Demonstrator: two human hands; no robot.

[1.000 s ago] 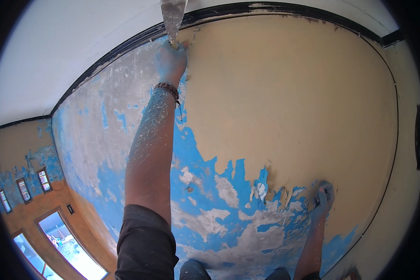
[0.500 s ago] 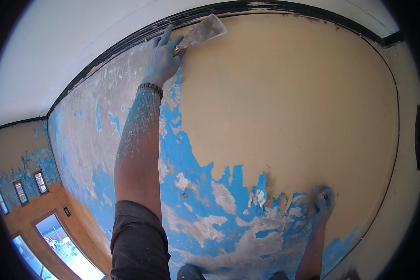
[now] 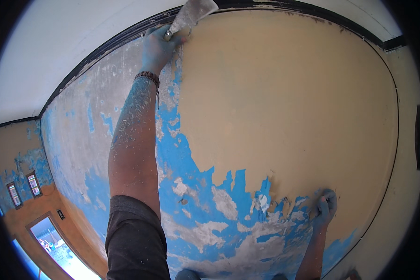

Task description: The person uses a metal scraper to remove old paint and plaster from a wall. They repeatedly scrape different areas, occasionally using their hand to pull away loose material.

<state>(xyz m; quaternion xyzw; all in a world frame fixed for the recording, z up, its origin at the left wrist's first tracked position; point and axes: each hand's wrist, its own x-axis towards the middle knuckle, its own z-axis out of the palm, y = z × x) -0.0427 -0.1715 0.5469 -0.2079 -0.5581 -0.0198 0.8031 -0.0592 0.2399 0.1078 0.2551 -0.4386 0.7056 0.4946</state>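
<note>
My left hand (image 3: 159, 49) is raised at the top of the wall, closed round a scraper whose wide, smudged metal blade (image 3: 193, 15) points up and right across the dark trim (image 3: 280, 6). Blue flecks and pale dust coat that forearm. Beneath the hand, tan paint (image 3: 284, 98) borders bare grey plaster (image 3: 74, 130) and blue paint (image 3: 175, 154). Low on the right, my right hand (image 3: 325, 207) has its fingers curled against the wall beside a ragged, flaking paint edge (image 3: 262, 203); what, if anything, is inside them is hidden.
An adjoining wall at left holds small windows (image 3: 34, 184) and a bright doorway (image 3: 56, 247). A white ceiling (image 3: 56, 51) lies above the trim. A side wall with a dark object (image 3: 419, 135) is at right. My legs (image 3: 186, 275) show at the bottom edge.
The scraper blade tilted from upright toward the right, then rose slightly. My left hand moved left and up, its fingers spreading briefly, now curled again. My right hand stays low on the wall.
</note>
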